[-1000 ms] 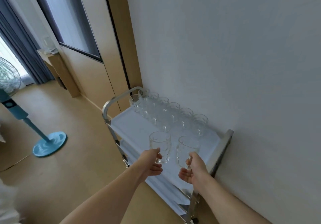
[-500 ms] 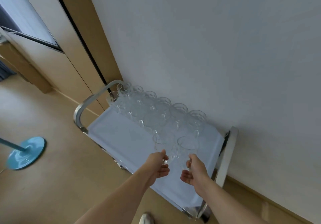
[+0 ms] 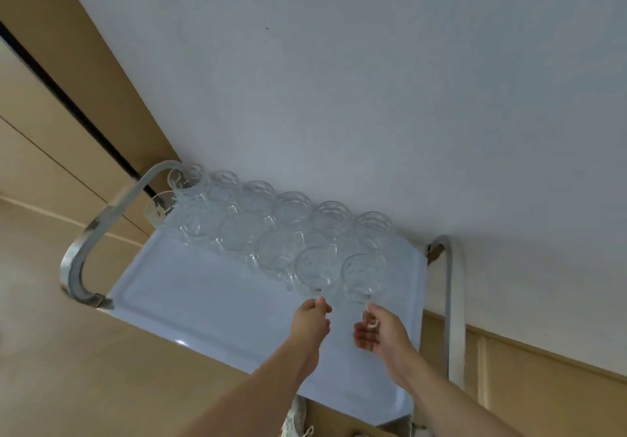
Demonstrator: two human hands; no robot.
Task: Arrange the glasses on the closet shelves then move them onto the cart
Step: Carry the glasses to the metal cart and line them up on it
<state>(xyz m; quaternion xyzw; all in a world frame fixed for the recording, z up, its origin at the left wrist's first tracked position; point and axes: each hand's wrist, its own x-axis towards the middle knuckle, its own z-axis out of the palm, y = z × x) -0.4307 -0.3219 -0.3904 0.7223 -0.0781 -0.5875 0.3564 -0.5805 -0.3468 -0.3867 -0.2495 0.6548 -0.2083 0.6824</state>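
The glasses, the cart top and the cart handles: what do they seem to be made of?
Glasses: clear glass, or possibly clear plastic; the tray shows through them and their rims glint. Cart top: a smooth, pale blue-white tray with a raised rim, probably plastic or coated metal; the look leaves it open. Cart handles: bent metal with a polished, silvery finish that reflects its surroundings, likely steel.

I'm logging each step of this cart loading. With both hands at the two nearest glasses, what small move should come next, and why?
Probably let go and draw both hands back. The left hand and right hand each pinch a handle, and their two glasses already seem to stand on the cart's tray, completing the second row.
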